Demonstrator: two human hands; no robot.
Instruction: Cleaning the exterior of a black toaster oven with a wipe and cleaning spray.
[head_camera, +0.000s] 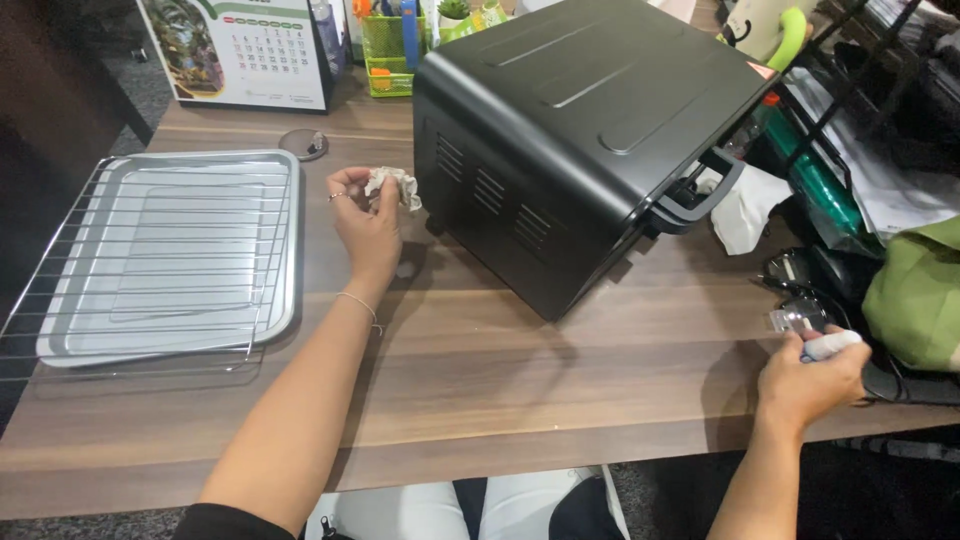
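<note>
- Wood-grain tabletop (520, 370), brown, dark floor beyond far-left edge
- Left hand (365, 225) closed on crumpled white tissue (395, 185), just beside vented side of black toaster oven (580, 130)
- Right hand (805, 385) at near-right table edge, wrapped round small white object (832, 345); kind not discernible
- Grey baking tray (170, 255) resting on wire rack (30, 310), far left
- Desk calendar (240, 50) and green pen holder (390, 55) along back edge
- Green bag (915, 295) and clutter at right

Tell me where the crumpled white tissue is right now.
The crumpled white tissue is pinched in the left hand, held above the wooden table between the metal baking tray and the black toaster oven.
</note>
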